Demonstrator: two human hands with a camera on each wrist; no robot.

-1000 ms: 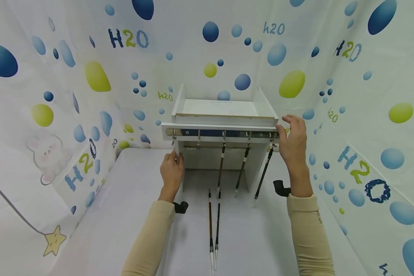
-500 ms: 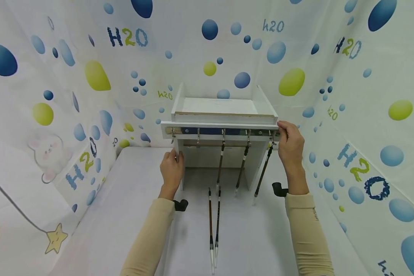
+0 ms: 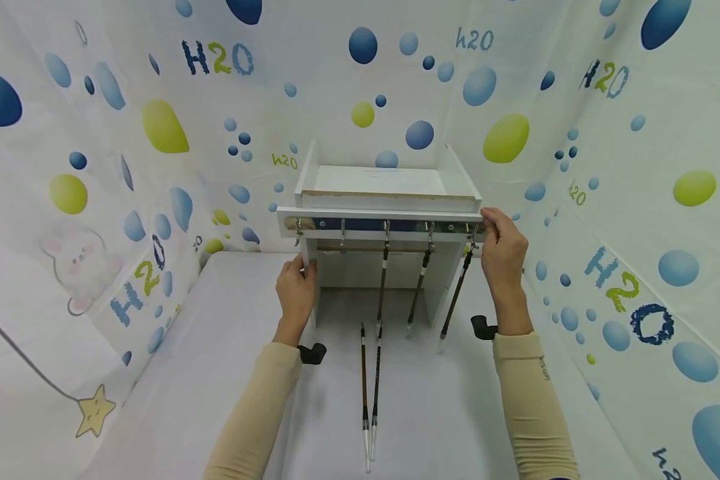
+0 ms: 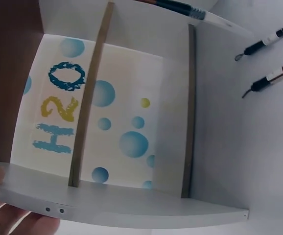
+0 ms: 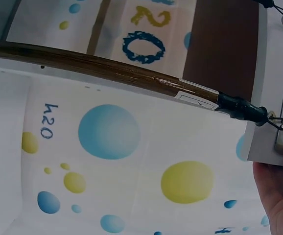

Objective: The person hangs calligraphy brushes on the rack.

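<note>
A white shelf rack stands at the back of the table, with a metal hook rail along its front board. My left hand grips the rack's left side panel, thumb inside and fingers outside in the left wrist view, near two small screw holes. At the front board's right end my right hand holds the corner beside the last hook. Three dark-handled calligraphy brushes hang by loops from hooks: a middle brush, another brush and a rightmost brush. Both leftmost hooks carry nothing.
Two brushes lie side by side on the white table in front of the rack, a brown brush and a black brush, tips toward me. Bubble-printed cloth closes in the back and sides.
My right hand has come down and inward, its raised fingers closing onto the board's right end. The left hand keeps its hold on the side panel. The view has tilted slightly.
</note>
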